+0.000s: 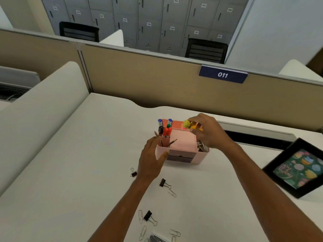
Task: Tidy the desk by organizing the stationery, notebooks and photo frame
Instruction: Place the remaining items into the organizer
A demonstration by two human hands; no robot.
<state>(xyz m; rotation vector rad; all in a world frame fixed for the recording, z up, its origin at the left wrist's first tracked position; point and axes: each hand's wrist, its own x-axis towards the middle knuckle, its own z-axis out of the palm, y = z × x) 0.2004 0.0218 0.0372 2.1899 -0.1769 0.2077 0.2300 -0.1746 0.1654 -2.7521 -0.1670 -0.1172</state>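
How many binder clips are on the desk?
3 binder clips: one left of the left wrist, one right of it, one lower by the paper clips. More may be hidden.

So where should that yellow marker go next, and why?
Probably straight down into the rear compartment of the pink organizer. The right hand pinches the yellow marker just above that open slot, other pens already stand in the organizer, and the left hand rests against its front corner.

Photo frame partly beyond right edge
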